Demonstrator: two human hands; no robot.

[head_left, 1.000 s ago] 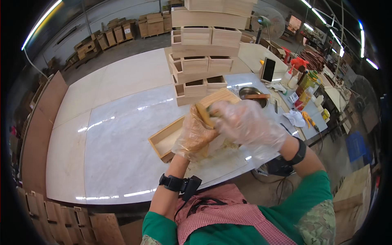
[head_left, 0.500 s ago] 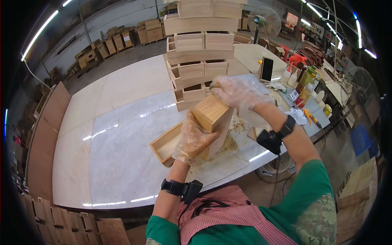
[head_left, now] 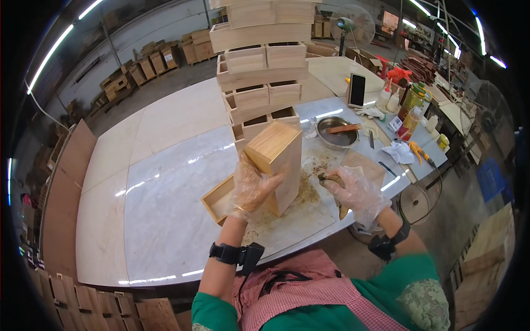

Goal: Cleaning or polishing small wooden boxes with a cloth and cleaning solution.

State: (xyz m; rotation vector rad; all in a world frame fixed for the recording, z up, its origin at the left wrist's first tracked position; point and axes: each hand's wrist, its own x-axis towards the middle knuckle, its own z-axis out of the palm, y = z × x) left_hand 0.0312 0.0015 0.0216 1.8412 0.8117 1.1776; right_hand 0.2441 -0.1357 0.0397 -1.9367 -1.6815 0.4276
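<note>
My left hand (head_left: 251, 188), in a clear plastic glove, grips the side of a wooden box (head_left: 290, 176). The box stands on end on the table and its top surface looks golden and wet. My right hand (head_left: 358, 194), gloved too, is apart from the box, low over the table's right part. Its fingers are closed on a small brownish wad (head_left: 331, 179), perhaps a rag; most of it is hidden. A shallow open wooden drawer (head_left: 212, 199) lies behind my left hand, partly covered by it. Brown crumbs (head_left: 310, 190) are scattered beside the box.
Behind the box rises a tall stack of wooden drawer units (head_left: 262, 94). To the right are a metal bowl (head_left: 338, 144) with a wooden-handled brush (head_left: 343, 128), a phone (head_left: 357, 90), several bottles (head_left: 411, 105), a white cloth (head_left: 398, 153) and an orange-handled tool (head_left: 418, 151).
My right hand has come down from the box's top to the right, uncovering the metal bowl. My left hand still holds the box, which stands more upright.
</note>
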